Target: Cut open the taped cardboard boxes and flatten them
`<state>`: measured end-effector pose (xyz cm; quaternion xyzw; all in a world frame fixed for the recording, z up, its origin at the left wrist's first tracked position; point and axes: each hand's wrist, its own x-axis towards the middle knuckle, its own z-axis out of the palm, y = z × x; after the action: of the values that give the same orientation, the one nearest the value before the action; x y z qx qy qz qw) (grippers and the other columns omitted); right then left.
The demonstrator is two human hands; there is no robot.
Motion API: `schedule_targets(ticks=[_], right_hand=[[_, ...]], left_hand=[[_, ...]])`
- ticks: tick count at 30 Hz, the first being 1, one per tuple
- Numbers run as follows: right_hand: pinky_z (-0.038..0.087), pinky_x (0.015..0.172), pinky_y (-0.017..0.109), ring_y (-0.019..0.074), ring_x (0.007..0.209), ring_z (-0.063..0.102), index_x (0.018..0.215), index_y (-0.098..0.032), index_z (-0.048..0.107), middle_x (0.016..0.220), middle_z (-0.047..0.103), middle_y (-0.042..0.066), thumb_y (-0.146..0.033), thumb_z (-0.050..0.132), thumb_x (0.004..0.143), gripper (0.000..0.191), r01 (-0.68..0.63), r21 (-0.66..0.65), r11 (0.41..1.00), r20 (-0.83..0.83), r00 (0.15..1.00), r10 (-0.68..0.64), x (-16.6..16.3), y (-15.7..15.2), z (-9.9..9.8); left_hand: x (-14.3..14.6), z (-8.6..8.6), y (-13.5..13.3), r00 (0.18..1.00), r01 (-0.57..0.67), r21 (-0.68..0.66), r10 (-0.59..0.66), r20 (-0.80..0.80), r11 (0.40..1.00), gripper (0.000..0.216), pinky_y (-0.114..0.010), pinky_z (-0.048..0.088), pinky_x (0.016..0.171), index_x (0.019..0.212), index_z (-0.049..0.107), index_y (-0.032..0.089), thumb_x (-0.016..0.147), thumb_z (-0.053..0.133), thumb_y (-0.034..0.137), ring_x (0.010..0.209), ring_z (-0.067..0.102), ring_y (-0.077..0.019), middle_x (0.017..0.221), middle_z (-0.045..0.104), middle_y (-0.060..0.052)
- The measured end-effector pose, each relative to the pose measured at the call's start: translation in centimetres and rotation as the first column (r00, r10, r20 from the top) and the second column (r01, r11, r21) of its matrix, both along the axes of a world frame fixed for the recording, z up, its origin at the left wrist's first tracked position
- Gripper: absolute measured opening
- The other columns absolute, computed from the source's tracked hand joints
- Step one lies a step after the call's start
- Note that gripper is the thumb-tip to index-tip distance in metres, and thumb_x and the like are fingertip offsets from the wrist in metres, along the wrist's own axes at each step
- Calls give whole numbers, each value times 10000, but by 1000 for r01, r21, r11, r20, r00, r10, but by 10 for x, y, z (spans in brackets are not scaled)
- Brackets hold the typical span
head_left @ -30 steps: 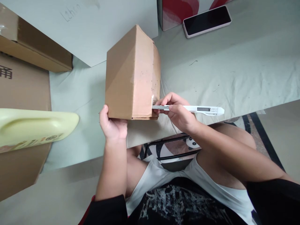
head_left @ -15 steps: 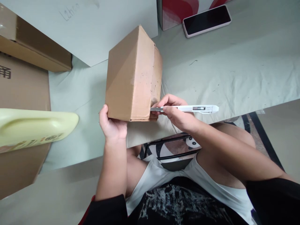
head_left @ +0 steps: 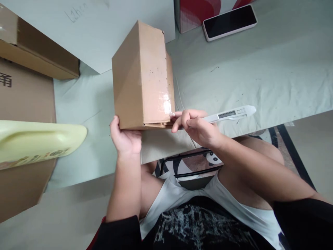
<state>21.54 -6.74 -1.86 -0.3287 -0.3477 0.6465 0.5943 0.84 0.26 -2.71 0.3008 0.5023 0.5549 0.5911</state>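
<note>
A brown cardboard box (head_left: 127, 80) is tilted over the cloth-covered surface, with shiny clear tape near the lower end of its seam. My left hand (head_left: 127, 140) grips the box's near lower corner, thumb on the left face and the other fingers hidden beneath. In my right hand (head_left: 199, 126) is a white utility knife (head_left: 231, 114), its handle pointing to the right. My right fingers are beside the box's lower right edge, where a flap stands slightly apart. The knife's blade is mostly hidden by the fingers.
A pale yellow bottle (head_left: 41, 142) lies at the left, over a large carton (head_left: 26, 93). Behind the box stands a big white box (head_left: 104, 34). A phone (head_left: 230, 22) rests at the back right, beside a red and white box (head_left: 199, 14).
The box has turned and shifted left, showing more of its taped side. My right hand has drawn the knife off the seam, and its handle end has swung upward.
</note>
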Motion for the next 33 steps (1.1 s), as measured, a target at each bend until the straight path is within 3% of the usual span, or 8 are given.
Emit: schedule_targets(ticks=[10, 15, 17, 20, 22, 24, 30, 33], right_hand=[[516, 816, 434, 218, 796, 607, 666, -231, 591, 764, 665, 53, -253, 550, 611, 73, 71, 3, 997, -49, 996, -71, 5, 4, 2], [307, 530, 286, 121, 554, 370, 740, -251, 490, 648, 478, -32, -140, 555, 562, 220, 328, -121, 937, 271, 919, -287, 41, 14, 5], [316, 538, 288, 133, 567, 388, 811, -257, 505, 683, 516, -23, -138, 579, 643, 219, 400, -127, 908, 590, 766, -255, 58, 18, 4], [397, 625, 348, 185, 636, 463, 857, -246, 531, 737, 561, 21, -135, 586, 748, 165, 407, -68, 911, 965, 260, -43, 77, 22, -1], [423, 662, 392, 218, 655, 488, 899, -229, 561, 773, 581, 58, -135, 569, 794, 141, 379, -70, 923, 995, -37, 91, 83, 24, -7], [456, 689, 431, 251, 695, 537, 983, -204, 604, 870, 624, 111, -149, 548, 831, 171, 377, -70, 923, 975, -171, 144, 86, 24, -14], [496, 947, 626, 426, 1159, 591, 1229, -178, 682, 1232, 632, 212, -287, 612, 857, 394, 308, 150, 940, 977, -194, -92, 86, 22, -26], [457, 1093, 640, 400, 1258, 589, 1141, -219, 750, 1259, 663, 166, -401, 607, 889, 342, 69, 287, 955, 958, -5, -288, 83, 19, -27]], left_hand=[[-2, 0, 0, 1000, 22, 30, -22, 18, 999, 404, -354, 585, 1018, 892, 705, 245, 722, 806, 597, 1371, 584, -311, 1204, 761, -54], [0, 0, -1, 1000, -14, 37, 14, 8, 999, 429, -316, 598, 936, 902, 708, 248, 695, 826, 605, 1334, 596, -297, 1221, 744, -52], [-1, 0, -1, 999, -42, 65, 43, -18, 997, 436, -309, 588, 920, 915, 699, 241, 697, 820, 599, 1281, 617, -283, 1207, 731, -61], [-2, -4, 0, 991, -102, 143, 113, -76, 985, 447, -304, 564, 864, 968, 677, 228, 693, 832, 544, 1132, 647, -244, 1088, 700, -48], [-2, -7, 1, 980, -141, 202, 165, -108, 969, 472, -291, 542, 823, 997, 675, 215, 677, 857, 510, 1045, 644, -214, 1042, 671, -36], [-3, -10, 2, 975, -155, 236, 187, -118, 959, 490, -276, 523, 786, 1006, 668, 213, 664, 876, 497, 989, 632, -194, 1011, 650, -26], [-12, -11, 3, 996, -65, 209, 77, -45, 976, 544, -261, 503, 707, 1062, 640, 267, 663, 878, 550, 903, 624, -182, 948, 629, -10], [-21, -10, 2, 988, 111, 305, -71, -139, 946, 664, -292, 531, 755, 1162, 667, 319, 595, 938, 537, 912, 643, -194, 1023, 657, -20]])
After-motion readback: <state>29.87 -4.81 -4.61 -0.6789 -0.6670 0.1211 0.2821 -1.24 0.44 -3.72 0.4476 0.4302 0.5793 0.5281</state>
